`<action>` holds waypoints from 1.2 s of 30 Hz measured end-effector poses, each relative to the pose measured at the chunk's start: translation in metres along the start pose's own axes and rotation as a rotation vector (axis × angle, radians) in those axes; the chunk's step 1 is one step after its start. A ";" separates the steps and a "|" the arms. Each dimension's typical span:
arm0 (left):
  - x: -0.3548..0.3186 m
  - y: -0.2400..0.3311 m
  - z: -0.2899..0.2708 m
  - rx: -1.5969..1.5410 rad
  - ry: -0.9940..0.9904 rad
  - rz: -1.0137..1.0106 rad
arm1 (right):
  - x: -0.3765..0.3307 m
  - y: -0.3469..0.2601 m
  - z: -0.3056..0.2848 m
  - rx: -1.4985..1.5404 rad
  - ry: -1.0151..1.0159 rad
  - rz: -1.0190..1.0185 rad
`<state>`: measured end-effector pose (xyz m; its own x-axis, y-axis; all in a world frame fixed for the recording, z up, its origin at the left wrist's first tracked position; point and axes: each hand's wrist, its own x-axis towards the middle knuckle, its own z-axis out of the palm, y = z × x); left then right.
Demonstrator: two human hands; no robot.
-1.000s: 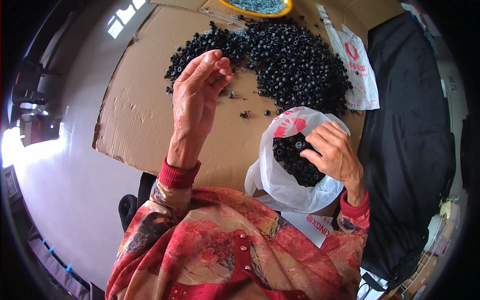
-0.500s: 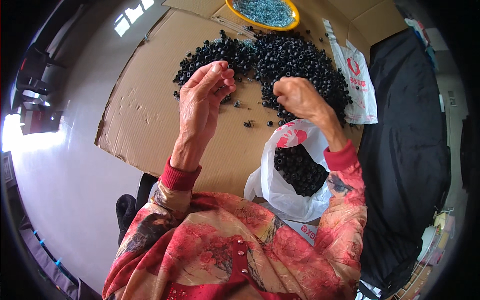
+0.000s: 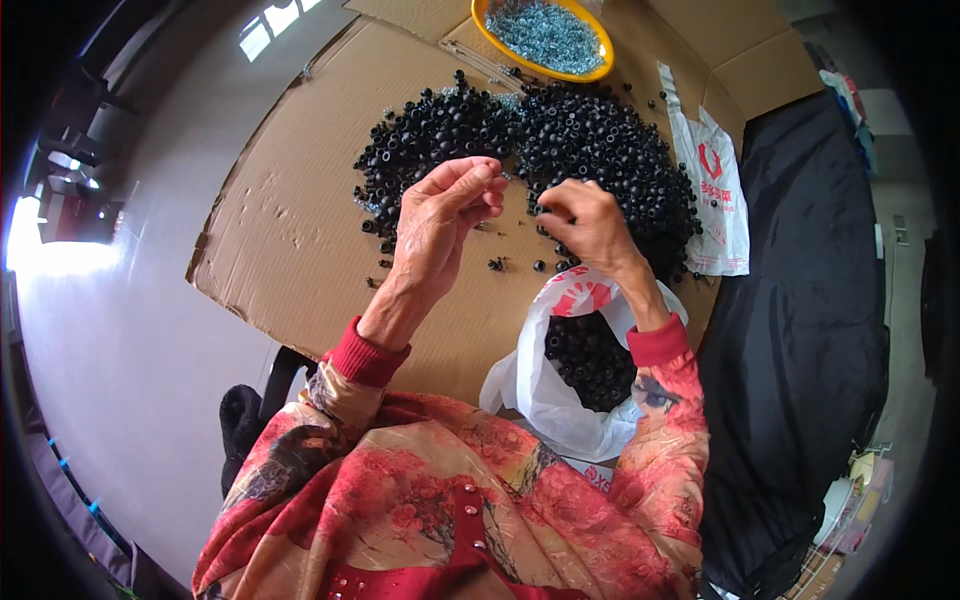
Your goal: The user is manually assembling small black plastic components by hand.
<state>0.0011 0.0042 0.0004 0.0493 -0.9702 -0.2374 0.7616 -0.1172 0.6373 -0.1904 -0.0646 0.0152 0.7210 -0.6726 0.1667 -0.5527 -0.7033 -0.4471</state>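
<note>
My left hand (image 3: pixel 445 215) is raised over the cardboard sheet (image 3: pixel 300 200), fingertips pinched together on something small that I cannot make out. My right hand (image 3: pixel 590 225) sits close beside it, fingers closed around a small black part at the edge of the big pile of small black cylindrical parts (image 3: pixel 540 140). A white plastic bag (image 3: pixel 560 400) partly filled with the same black parts stands open just below my right wrist. A few loose black parts (image 3: pixel 497 264) lie between my hands.
A yellow bowl of small silvery screws (image 3: pixel 545 35) stands beyond the pile. A flat white printed plastic bag (image 3: pixel 715 190) lies to the right. Black cloth (image 3: pixel 800 330) covers the right side. The grey floor (image 3: pixel 130 330) spreads to the left.
My right hand left the bag's opening, moved up to the pile and came in toward the left hand. My left hand stayed raised in about the same place.
</note>
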 end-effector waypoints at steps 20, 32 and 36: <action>-0.019 0.003 0.021 -0.169 -0.381 0.043 | 0.008 -0.082 -0.060 0.111 0.349 -0.271; -0.012 0.004 0.013 0.124 -0.491 0.146 | 0.018 -0.076 -0.052 0.134 0.162 -0.326; -0.016 -0.005 0.020 -0.314 -0.437 -0.096 | 0.017 -0.082 -0.047 0.090 0.290 -0.312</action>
<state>-0.0160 0.0162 0.0157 -0.2522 -0.9639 0.0859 0.9090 -0.2056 0.3626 -0.1521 -0.0295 0.0955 0.6934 -0.4769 0.5402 -0.2788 -0.8688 -0.4091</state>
